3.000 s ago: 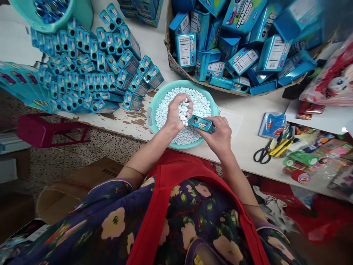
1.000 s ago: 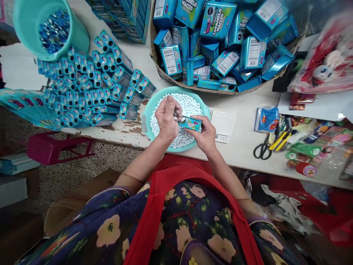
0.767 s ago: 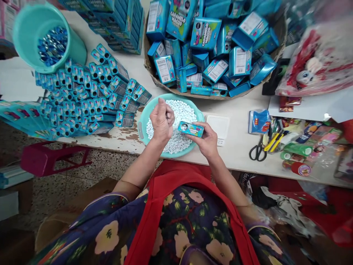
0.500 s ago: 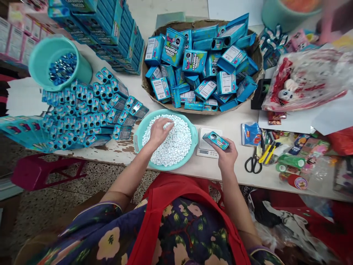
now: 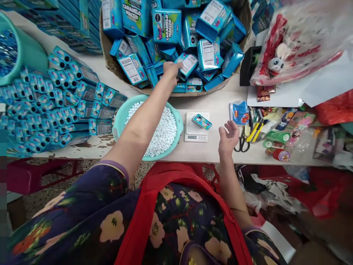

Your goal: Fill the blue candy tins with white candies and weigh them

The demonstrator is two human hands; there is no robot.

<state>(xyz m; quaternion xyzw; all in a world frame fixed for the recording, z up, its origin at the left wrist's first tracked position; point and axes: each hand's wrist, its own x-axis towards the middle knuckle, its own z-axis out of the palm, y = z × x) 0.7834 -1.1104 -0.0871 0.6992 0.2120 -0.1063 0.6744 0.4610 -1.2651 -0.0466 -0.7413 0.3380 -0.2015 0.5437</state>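
Observation:
My left hand reaches over the tub into the large cardboard box. Its fingers are closed on the edge of a blue candy box among the others there; the fingertips are partly hidden. Right of the scale, my right hand hovers with fingers apart and nothing in them. On the white digital scale lies another blue candy box, its round opening showing. Beneath my left forearm stands a turquoise tub of small white candies.
At left, many blue candy boxes stand in rows beside a turquoise bucket of shiny blue pieces. Scissors, yellow cutters, wrapped sweets and a plastic bag lie at right. The table edge is close to my body.
My left hand has left the white candies and moved up into the cardboard box. My right hand has let go of its candy box on the scale and drawn back to the right.

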